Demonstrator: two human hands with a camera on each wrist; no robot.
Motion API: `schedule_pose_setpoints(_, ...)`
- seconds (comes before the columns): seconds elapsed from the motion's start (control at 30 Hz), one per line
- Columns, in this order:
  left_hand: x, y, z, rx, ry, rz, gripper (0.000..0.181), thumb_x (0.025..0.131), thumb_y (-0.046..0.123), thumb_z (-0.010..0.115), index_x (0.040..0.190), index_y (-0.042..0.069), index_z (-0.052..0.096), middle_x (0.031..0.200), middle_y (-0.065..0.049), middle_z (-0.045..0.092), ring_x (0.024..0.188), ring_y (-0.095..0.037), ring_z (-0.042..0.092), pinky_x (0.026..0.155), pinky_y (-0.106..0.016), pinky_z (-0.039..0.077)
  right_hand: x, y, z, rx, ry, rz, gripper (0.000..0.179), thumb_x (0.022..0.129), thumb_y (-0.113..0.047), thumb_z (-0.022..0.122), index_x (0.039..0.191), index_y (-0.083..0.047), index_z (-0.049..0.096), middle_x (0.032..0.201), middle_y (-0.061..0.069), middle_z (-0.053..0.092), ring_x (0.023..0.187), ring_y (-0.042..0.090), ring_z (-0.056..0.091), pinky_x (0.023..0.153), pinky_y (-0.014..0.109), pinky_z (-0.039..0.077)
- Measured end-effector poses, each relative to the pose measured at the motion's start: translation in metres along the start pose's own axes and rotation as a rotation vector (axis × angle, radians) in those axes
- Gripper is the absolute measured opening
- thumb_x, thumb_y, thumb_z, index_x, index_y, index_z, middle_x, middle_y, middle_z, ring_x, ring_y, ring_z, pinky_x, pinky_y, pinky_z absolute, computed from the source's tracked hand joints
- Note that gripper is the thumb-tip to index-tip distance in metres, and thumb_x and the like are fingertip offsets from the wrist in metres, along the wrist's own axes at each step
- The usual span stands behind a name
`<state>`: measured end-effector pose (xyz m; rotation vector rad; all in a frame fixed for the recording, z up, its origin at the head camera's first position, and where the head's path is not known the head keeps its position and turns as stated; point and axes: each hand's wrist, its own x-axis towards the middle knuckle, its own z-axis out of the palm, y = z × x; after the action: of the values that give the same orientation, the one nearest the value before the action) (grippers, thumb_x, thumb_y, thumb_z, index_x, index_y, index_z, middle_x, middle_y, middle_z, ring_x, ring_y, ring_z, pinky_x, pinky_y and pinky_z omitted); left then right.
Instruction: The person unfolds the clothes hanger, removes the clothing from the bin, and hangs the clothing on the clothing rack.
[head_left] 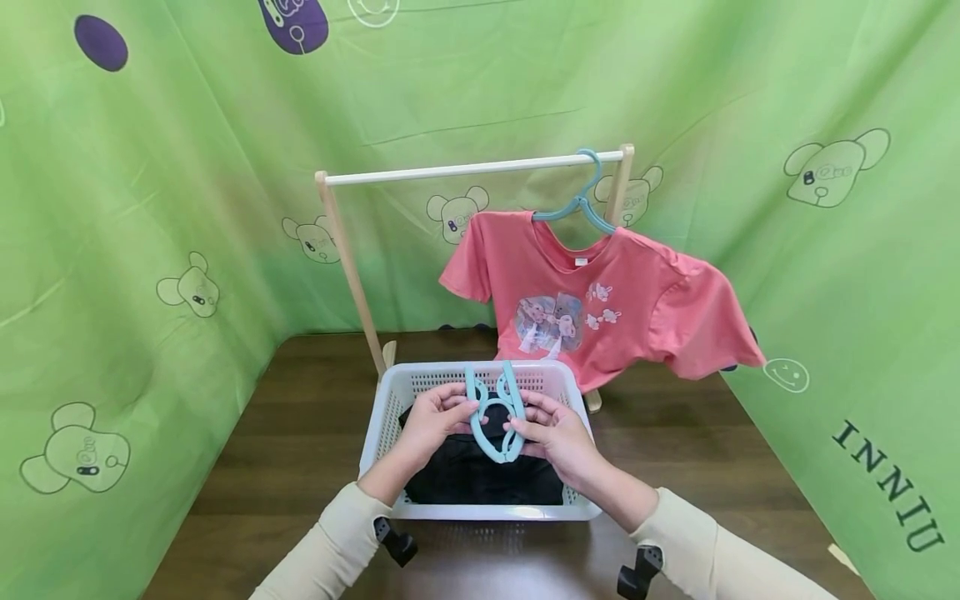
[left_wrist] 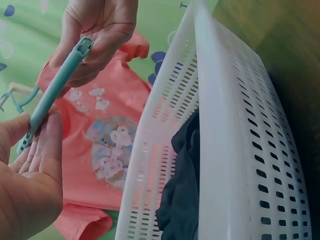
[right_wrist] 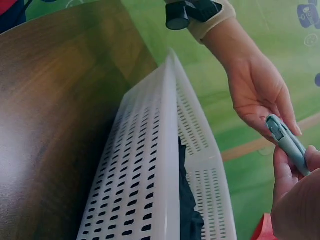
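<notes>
A light-blue folding hanger (head_left: 498,451), its arms folded up together, is held above the basket between both hands. My left hand (head_left: 437,419) pinches one side of it between thumb and fingers. On the other side, my right hand (head_left: 558,437) pinches it the same way. Seen edge-on in the left wrist view, the hanger (left_wrist: 59,87) looks like a narrow bar. Below the hands, a black garment (head_left: 480,477) lies in the white perforated basket (head_left: 495,512); its shape is bunched and partly hidden by the basket wall in both wrist views.
Behind the basket stands a rack with a white rail (head_left: 450,172) and wooden posts (head_left: 352,275). A pink T-shirt (head_left: 630,292) hangs at its right end on another blue hanger (head_left: 558,214). A brown wooden table (head_left: 277,467) carries everything, with a green printed curtain (head_left: 225,150) around it.
</notes>
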<state>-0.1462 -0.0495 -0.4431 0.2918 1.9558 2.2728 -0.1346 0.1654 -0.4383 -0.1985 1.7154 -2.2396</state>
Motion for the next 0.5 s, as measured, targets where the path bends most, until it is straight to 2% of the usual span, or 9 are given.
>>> schedule_pose_setpoints(0.2, -0.001, -0.001, 0.001, 0.008, 0.021, -0.001, 0.035, 0.091, -0.001, 0.065, 0.121, -0.016, 0.055, 0.092, -0.009, 0.071, 0.074, -0.015, 0.070, 0.069, -0.032, 0.058, 0.002, 0.002, -0.002, -0.024, -0.014, 0.010, 0.054, 0.093, 0.000, 0.062, 0.140, 0.008, 0.039, 0.100, 0.006, 0.067, 0.092, 0.018, 0.068, 0.076, 0.039, 0.057)
schedule_pose_setpoints(0.5, 0.000, 0.000, 0.001, 0.044, -0.048, -0.025, 0.034, 0.089, 0.000, 0.067, 0.120, -0.012, 0.058, 0.091, -0.011, 0.071, 0.074, -0.017, 0.070, 0.068, -0.034, 0.058, 0.010, -0.013, -0.005, -0.128, -0.003, -0.013, 0.050, 0.094, -0.004, 0.062, 0.138, 0.011, 0.042, 0.107, 0.009, 0.063, 0.089, 0.012, 0.064, 0.077, 0.028, 0.055)
